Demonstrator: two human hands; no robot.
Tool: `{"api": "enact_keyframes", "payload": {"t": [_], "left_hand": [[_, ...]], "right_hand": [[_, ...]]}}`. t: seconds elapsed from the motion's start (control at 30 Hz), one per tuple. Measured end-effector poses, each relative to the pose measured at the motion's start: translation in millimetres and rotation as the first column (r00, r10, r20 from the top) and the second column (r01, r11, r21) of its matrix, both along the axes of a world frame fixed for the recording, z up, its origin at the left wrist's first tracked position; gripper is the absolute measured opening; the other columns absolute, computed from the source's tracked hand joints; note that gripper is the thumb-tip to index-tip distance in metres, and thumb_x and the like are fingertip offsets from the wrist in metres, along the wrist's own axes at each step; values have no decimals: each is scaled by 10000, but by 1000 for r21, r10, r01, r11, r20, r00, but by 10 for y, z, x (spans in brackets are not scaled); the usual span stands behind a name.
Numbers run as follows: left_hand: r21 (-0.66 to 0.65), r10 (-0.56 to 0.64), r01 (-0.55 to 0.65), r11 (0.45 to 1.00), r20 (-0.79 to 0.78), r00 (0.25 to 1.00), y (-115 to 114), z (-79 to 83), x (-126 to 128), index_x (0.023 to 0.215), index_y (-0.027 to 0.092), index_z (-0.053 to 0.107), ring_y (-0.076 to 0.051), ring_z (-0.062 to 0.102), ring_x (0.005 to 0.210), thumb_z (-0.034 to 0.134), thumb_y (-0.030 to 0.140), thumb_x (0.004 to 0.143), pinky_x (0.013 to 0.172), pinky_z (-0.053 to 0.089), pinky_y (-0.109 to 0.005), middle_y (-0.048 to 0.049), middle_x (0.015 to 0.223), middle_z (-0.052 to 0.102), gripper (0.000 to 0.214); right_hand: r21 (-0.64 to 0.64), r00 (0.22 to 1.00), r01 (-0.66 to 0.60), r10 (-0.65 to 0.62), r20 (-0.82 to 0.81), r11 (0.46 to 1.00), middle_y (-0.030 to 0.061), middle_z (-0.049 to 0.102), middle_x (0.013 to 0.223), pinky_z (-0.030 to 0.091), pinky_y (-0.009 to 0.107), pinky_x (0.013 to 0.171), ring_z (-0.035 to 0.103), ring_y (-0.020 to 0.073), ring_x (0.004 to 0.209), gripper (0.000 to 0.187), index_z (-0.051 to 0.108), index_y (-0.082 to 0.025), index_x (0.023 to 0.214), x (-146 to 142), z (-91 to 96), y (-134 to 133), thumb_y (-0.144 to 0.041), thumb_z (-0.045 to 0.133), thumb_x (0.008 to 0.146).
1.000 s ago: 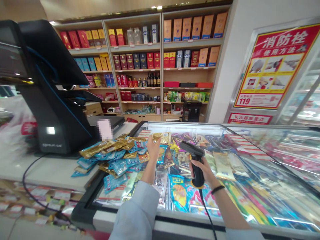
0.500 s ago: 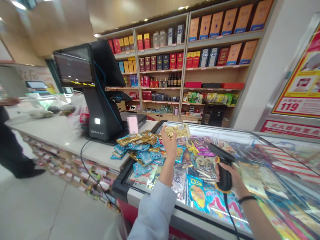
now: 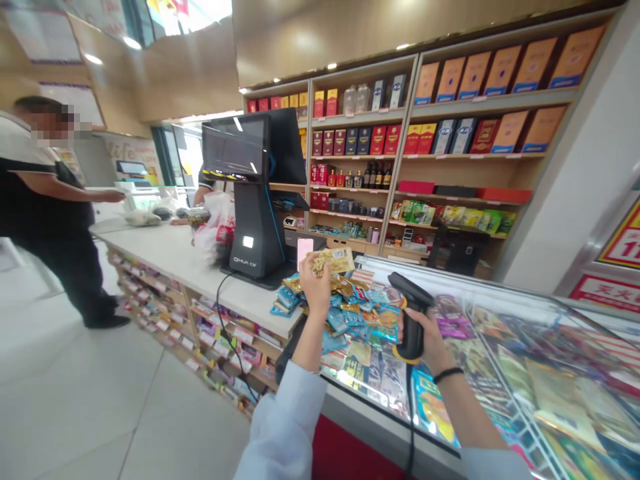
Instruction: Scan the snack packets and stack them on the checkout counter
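Note:
My left hand [image 3: 316, 281] is closed on a gold snack packet [image 3: 336, 262], its printed label side turned up. The packet is held above a heap of blue and gold snack packets [image 3: 345, 320], which spreads over the counter's end and the freezer's glass lid. In my right hand [image 3: 429, 333] is a black-and-yellow barcode scanner [image 3: 413, 320], its head tilted up toward the left. A cable runs down from the scanner's handle. Beneath both hands is the glass-topped chest freezer [image 3: 500, 293], with bagged goods showing through the glass.
A dark checkout terminal [image 3: 255, 220] stands on the white counter [image 3: 150, 240], a plastic bag [image 3: 216, 227] beside it. A pink-screened device [image 3: 305, 250] is behind my left hand. Shelves of boxes [image 3: 350, 141] line the back wall. Another person [image 3: 45, 193] stands at the far left.
My view has swung left, bringing more of the other person into sight. The scanner has come closer to the gold packet. Both hands keep their hold.

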State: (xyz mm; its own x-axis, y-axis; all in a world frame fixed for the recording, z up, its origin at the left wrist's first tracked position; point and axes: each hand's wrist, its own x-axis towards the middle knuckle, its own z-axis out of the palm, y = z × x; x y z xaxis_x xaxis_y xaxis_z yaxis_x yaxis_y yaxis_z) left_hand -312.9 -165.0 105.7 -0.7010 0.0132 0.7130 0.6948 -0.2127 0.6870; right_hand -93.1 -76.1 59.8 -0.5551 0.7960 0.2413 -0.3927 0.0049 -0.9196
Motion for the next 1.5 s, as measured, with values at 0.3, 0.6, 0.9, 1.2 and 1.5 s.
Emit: {"api": "enact_keyframes", "payload": {"t": [0.3, 0.6, 0.9, 1.2, 1.5], "left_hand": [[-184, 131, -112, 976, 92, 987, -261, -209, -1018, 926, 206, 594, -220, 575, 990, 569, 173, 758, 945, 427, -345, -63, 983, 601, 173], [-496, 133, -225, 839, -214, 968, 192, -823, -739, 960, 243, 664, -321, 514, 1111, 606, 244, 779, 1122, 143, -590, -113, 1022, 650, 190], [-412, 87, -72, 908, 18, 996, -79, -672, -1400, 924, 222, 689, -297, 536, 1174, 549, 448, 836, 1077, 327, -475, -118, 1212, 631, 280], [-289, -410, 615, 734, 534, 739, -6, -1035, -2050, 1078, 147, 697, -286, 578, 1152, 472, 727, 767, 1030, 402, -396, -121, 1163, 682, 695], [5, -619, 846, 534, 683, 387, -20, -935, -1864, 1203, 194, 637, -259, 629, 1111, 507, 734, 755, 1011, 460, -377, -96, 1204, 672, 714]], "right_hand": [[-88, 998, -58, 56, -30, 994, -16, 604, 508, 420, 242, 347, 531, 135, 370, 321, 551, -196, 687, -816, -82, -103, -432, 759, 621], [-204, 1000, 9, -9, 1, 979, -18, 583, 486, 395, 245, 325, 495, 129, 333, 374, 561, -190, 700, -1067, -546, 31, -464, 789, 585], [-228, 1000, -9, 10, 3, 974, -17, 576, 498, 397, 247, 330, 504, 132, 345, 335, 544, -194, 690, -1012, -544, 30, -434, 767, 619], [-227, 1000, -14, 17, 9, 974, -15, 591, 495, 402, 235, 325, 514, 135, 337, 374, 602, -176, 772, -1001, -510, 7, -442, 787, 586], [-236, 1000, 4, -1, 10, 972, -20, 589, 499, 401, 239, 313, 516, 138, 331, 359, 552, -187, 727, -982, -533, 24, -437, 771, 592]]}}
